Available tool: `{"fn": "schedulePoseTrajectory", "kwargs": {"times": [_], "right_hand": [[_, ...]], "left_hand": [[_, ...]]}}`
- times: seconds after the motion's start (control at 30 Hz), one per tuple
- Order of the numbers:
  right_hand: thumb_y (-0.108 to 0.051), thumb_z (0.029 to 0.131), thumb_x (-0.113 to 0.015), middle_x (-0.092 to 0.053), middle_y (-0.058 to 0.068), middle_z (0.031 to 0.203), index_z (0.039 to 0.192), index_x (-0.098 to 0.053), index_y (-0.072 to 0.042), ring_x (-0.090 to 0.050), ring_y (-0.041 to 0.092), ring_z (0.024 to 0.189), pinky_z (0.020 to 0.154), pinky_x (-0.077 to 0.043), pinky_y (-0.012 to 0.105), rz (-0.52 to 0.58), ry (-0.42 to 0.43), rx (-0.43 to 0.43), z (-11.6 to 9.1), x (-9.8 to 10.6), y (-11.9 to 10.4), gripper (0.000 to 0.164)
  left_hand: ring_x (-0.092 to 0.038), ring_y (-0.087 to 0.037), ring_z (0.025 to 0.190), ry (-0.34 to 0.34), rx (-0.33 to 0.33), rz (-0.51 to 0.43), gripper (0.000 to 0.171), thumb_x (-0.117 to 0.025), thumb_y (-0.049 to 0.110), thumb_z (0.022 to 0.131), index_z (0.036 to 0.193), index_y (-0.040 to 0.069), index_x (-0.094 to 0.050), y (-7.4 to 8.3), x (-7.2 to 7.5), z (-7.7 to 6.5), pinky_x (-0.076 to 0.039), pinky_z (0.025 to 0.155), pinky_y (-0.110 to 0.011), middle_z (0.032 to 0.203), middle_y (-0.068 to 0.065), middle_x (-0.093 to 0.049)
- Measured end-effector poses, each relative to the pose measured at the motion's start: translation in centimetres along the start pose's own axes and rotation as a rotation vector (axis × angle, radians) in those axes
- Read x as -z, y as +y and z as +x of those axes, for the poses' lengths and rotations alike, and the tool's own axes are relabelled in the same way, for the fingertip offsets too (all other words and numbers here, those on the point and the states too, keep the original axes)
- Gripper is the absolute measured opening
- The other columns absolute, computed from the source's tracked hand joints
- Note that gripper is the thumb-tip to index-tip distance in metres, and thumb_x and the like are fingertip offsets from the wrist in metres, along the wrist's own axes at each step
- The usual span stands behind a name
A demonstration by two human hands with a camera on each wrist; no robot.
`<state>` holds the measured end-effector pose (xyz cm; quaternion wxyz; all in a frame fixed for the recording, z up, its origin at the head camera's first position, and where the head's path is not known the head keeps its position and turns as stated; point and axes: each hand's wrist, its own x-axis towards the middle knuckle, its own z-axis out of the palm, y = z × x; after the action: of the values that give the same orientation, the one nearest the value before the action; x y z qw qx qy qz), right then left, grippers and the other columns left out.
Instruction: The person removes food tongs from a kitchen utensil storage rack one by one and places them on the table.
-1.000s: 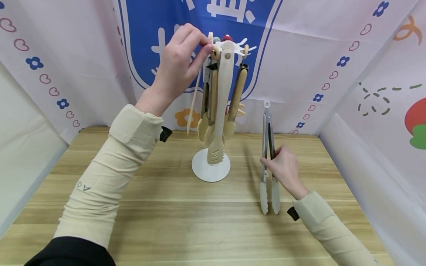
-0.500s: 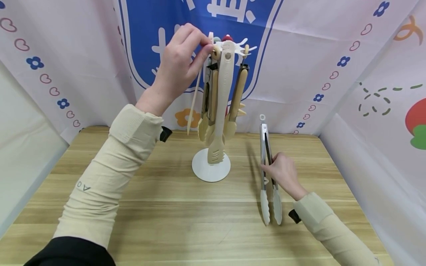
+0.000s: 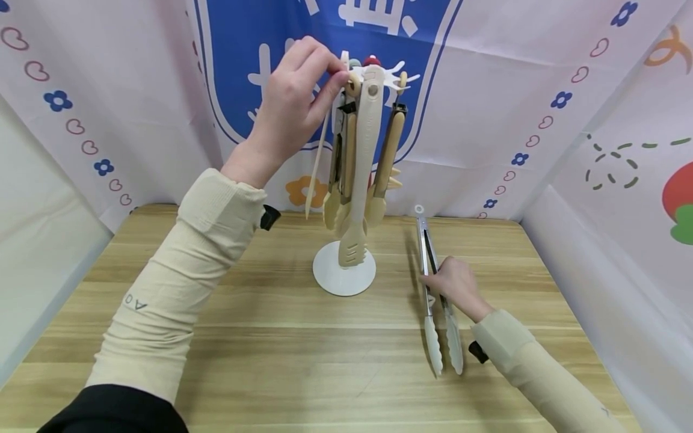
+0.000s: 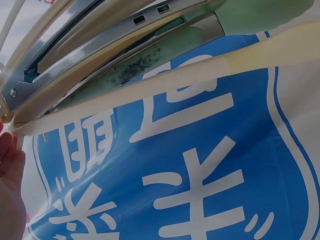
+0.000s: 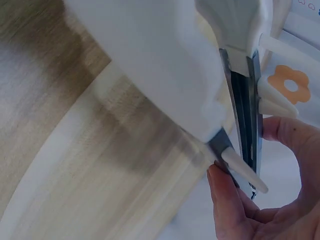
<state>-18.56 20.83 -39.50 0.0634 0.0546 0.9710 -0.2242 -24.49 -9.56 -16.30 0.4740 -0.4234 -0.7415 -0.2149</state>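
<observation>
My right hand [image 3: 453,285] grips a pair of metal tongs [image 3: 428,240] with white scalloped tips, thumb on one arm and fingers on the other. The tongs slant over the table's right side, tips toward me and slightly spread, pull ring at the far end. In the right wrist view, thumb and fingers [image 5: 227,200] span both arms. My left hand [image 3: 295,96] pinches at the top of a white utensil rack [image 3: 343,279], right beside a beige ring [image 3: 353,85] on hanging tongs. A cream slotted utensil [image 3: 364,156] hangs at the front.
More tongs with tan handles [image 3: 390,150] hang on the rack's right side. A slim cream stick [image 3: 316,168] hangs at its left. The wooden table [image 3: 271,361] ends at a printed cloth backdrop [image 3: 476,90] with side walls.
My right hand has lowered the tongs, tilting them flatter, so the ring end drops and the tips shift toward me. My left hand stays at the rack's top.
</observation>
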Motion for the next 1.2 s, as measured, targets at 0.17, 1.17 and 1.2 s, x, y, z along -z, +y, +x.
{"fn": "schedulePoseTrajectory", "kwargs": {"times": [0.17,1.17,1.2], "right_hand": [[-0.033,0.071,-0.071,-0.028,-0.007,0.04,0.045,-0.034,-0.016,-0.028,0.008,0.037,0.036,-0.026,0.021,-0.028,-0.011,0.01,0.3,-0.3,0.1,0.048],[-0.037,0.071,-0.071,-0.045,-0.001,0.049,0.054,-0.046,-0.013,-0.041,0.013,0.043,0.038,-0.034,0.024,-0.087,-0.121,-0.034,1.7,-1.7,0.8,0.039],[-0.037,0.071,-0.07,-0.044,-0.001,0.049,0.054,-0.046,-0.013,-0.04,0.012,0.043,0.038,-0.033,0.024,-0.084,-0.127,-0.031,1.7,-1.6,0.8,0.038]], "left_hand": [[-0.048,-0.026,0.09,0.0,0.001,0.002,0.036,-0.038,0.024,0.098,0.093,-0.006,-0.057,0.0,0.0,0.0,-0.042,0.084,-0.028,0.089,-0.017,-0.053],[-0.048,-0.027,0.09,-0.004,0.005,-0.002,0.036,-0.039,0.024,0.098,0.093,-0.006,-0.057,0.0,0.0,0.0,-0.041,0.083,-0.028,0.089,-0.017,-0.054],[-0.048,-0.027,0.089,-0.001,0.001,-0.003,0.035,-0.039,0.024,0.098,0.093,-0.006,-0.057,0.0,0.0,0.0,-0.041,0.083,-0.028,0.089,-0.017,-0.054]]}}
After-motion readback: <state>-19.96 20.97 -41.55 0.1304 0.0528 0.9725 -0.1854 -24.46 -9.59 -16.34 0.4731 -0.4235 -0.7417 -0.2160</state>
